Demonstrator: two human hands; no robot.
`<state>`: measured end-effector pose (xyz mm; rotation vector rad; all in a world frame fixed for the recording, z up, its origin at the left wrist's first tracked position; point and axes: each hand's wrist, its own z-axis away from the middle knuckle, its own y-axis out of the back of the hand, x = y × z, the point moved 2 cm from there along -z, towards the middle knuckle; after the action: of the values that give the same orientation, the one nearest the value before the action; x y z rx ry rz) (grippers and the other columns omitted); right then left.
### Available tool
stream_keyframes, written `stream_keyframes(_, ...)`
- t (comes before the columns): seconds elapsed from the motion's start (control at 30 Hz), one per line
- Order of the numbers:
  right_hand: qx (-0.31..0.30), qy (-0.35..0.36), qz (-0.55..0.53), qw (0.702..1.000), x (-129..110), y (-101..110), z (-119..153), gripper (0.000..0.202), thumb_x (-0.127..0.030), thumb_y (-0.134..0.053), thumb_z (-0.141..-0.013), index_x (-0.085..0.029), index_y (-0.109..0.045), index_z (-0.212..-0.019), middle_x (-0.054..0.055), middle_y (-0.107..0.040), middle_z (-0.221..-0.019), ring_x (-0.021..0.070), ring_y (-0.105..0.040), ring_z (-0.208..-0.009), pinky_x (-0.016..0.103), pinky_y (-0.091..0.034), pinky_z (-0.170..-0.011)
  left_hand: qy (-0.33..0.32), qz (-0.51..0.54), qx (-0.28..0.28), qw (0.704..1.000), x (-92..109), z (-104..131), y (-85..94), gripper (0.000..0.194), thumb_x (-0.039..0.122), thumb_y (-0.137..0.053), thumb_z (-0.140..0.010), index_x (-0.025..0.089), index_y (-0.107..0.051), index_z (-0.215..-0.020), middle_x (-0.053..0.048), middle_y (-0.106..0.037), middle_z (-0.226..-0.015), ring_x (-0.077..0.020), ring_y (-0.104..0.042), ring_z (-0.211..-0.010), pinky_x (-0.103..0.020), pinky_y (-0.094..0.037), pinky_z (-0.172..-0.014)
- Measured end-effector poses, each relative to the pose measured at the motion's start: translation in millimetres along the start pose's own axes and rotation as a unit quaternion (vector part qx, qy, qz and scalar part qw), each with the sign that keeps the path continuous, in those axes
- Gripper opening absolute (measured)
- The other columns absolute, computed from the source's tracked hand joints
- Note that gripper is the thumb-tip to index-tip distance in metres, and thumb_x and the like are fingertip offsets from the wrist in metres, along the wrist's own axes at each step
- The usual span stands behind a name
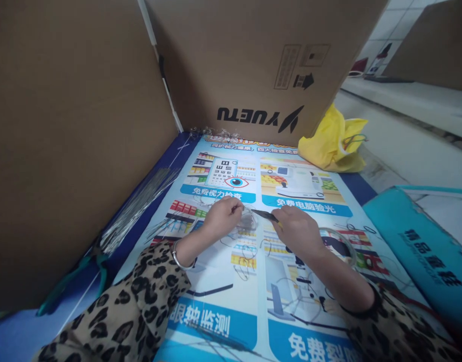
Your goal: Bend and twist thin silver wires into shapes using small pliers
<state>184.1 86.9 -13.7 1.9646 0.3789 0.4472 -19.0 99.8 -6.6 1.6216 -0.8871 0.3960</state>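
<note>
My left hand [223, 217] is closed in a pinch on a thin wire [249, 217], which bends into loops beside the fingertips. My right hand [299, 229] is wrapped round pliers [264, 215] with a dark pointed nose and a bit of yellow handle showing. The nose points left and reaches the wire close to my left fingers; whether the jaws grip it I cannot tell. Loose wire loops [243, 269] lie on the printed poster [259, 281] below my hands. A coil of pale wire [347, 246] rests by my right wrist.
Cardboard panels [253, 60] wall off the back and left. Straight wires [140, 211] and teal-handled pliers [98, 264] lie at the left. A yellow bag [334, 143] sits at the back right, a turquoise box [423, 246] at the right. Small wire pieces [226, 134] line the back.
</note>
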Motion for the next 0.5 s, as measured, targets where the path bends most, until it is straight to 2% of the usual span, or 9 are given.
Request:
stream_keyframes(0.3, 0.044, 0.044, 0.087, 0.994, 1, 13, -3, 0.016, -0.014, -0.048, -0.082, -0.019, -0.060, -0.072, 0.005, -0.053, -0.066, 0.0182, -0.040, -0.069, 0.032, -0.022, -0.063, 0.003, -0.035, 0.026, 0.999, 2, 3, -3.4, 0.015, 0.014, -0.045, -0.077, 0.019, -0.058, -0.072, -0.001, -0.060, -0.077, -0.0159, -0.054, -0.080, -0.026, -0.041, -0.071)
stream_keyframes(0.5, 0.037, 0.052, 0.095, 0.993, 0, 15, -2, 0.016, -0.013, -0.048, -0.081, -0.019, -0.058, -0.071, 0.004, -0.053, -0.066, 0.0186, -0.040, -0.069, 0.032, -0.021, -0.063, -0.002, -0.063, 0.047, 0.997, 5, 5, -3.4, 0.017, 0.015, -0.043, -0.080, 0.019, -0.058, -0.075, -0.002, -0.059, -0.078, -0.0150, -0.055, -0.079, -0.025, -0.041, -0.071)
